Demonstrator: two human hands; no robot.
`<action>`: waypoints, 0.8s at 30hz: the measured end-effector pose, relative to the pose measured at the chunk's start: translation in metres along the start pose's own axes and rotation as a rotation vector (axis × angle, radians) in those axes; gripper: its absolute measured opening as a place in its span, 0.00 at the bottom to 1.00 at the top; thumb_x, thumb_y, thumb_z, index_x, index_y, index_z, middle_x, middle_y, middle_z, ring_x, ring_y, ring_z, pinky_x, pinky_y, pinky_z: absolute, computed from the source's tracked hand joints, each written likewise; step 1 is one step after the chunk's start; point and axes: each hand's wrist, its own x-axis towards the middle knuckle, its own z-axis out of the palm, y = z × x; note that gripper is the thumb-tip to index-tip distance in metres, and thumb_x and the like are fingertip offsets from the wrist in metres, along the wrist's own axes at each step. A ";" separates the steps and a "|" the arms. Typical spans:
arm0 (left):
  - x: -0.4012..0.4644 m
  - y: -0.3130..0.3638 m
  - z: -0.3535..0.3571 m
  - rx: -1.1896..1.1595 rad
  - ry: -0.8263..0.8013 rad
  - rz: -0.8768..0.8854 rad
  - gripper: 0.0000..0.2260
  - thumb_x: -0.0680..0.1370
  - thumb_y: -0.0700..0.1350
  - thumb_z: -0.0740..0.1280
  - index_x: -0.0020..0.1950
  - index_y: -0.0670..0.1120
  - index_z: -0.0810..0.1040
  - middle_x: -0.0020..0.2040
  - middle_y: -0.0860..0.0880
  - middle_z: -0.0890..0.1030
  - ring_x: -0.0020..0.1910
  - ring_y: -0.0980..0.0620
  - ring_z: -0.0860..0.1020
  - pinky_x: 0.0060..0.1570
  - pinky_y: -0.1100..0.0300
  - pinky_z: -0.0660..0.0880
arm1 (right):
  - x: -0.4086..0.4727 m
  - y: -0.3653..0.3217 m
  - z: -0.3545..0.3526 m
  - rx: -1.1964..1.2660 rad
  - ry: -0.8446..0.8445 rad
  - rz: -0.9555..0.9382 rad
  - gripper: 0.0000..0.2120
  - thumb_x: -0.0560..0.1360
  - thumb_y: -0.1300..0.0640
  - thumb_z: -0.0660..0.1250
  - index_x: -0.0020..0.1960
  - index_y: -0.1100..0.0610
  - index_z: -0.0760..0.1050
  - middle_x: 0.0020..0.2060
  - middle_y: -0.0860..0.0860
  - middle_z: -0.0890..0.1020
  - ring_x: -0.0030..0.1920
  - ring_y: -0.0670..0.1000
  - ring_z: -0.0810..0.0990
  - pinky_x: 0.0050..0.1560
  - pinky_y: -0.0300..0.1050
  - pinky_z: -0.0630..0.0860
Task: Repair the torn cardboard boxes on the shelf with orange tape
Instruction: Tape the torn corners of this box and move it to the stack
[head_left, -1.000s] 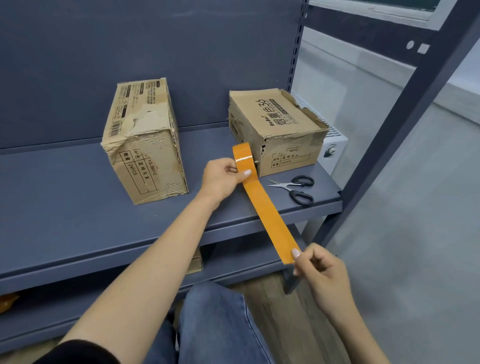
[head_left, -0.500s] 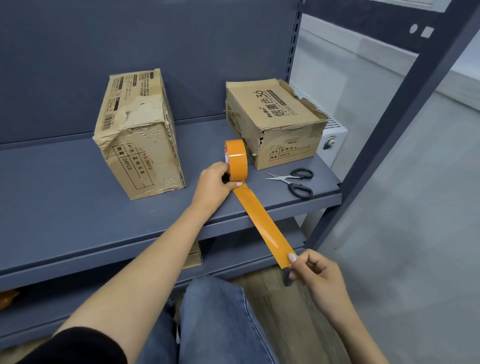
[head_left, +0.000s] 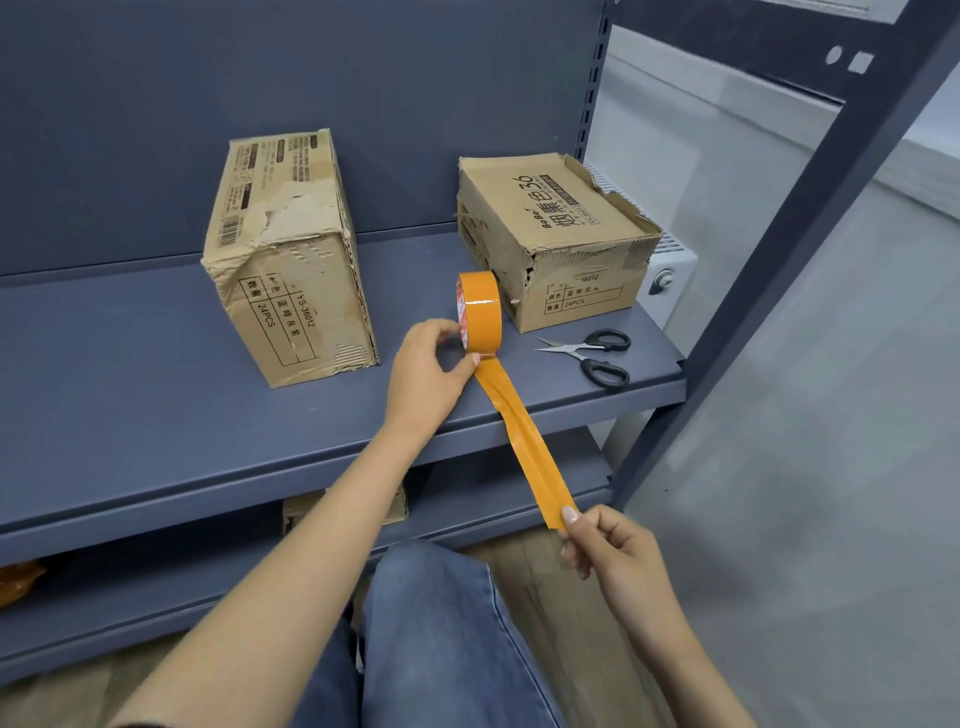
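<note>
Lowered since a second ago: tape roll (head_left: 479, 310) now on edge on the shelf (head_left: 156, 415), mid-frame, steadied by left hand (head_left: 426, 374), fingers curled round it. Left to right: torn upright box (head_left: 291, 270), roll, flat box (head_left: 556, 244), scissors (head_left: 597, 356). Strip (head_left: 524, 447) creased lengthwise, free end pinched by right hand (head_left: 608, 551), lower right. Probably long enough; cutting likely next.

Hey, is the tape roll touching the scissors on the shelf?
Apart. The head view shows the tape roll standing left of the scissors, with a strip of bare shelf between them.
</note>
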 end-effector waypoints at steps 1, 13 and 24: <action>-0.014 0.004 -0.003 -0.048 0.081 -0.009 0.10 0.74 0.43 0.72 0.54 0.46 0.76 0.53 0.50 0.77 0.48 0.58 0.74 0.47 0.72 0.69 | 0.000 -0.002 -0.001 0.007 0.006 -0.001 0.15 0.78 0.60 0.65 0.35 0.64 0.75 0.27 0.55 0.78 0.28 0.46 0.73 0.31 0.36 0.70; -0.134 0.045 0.027 -0.746 -0.435 -0.711 0.09 0.76 0.46 0.70 0.48 0.40 0.82 0.42 0.46 0.85 0.44 0.54 0.84 0.46 0.63 0.80 | -0.002 -0.003 0.000 -0.072 0.006 -0.050 0.14 0.78 0.57 0.66 0.35 0.60 0.77 0.27 0.54 0.79 0.30 0.47 0.74 0.32 0.35 0.71; -0.140 0.044 0.034 -0.832 -0.373 -0.838 0.05 0.75 0.40 0.71 0.48 0.40 0.83 0.44 0.45 0.86 0.45 0.52 0.84 0.44 0.64 0.79 | -0.004 -0.005 -0.009 -0.517 0.003 -0.052 0.17 0.77 0.44 0.66 0.38 0.56 0.77 0.32 0.54 0.81 0.31 0.48 0.74 0.32 0.38 0.70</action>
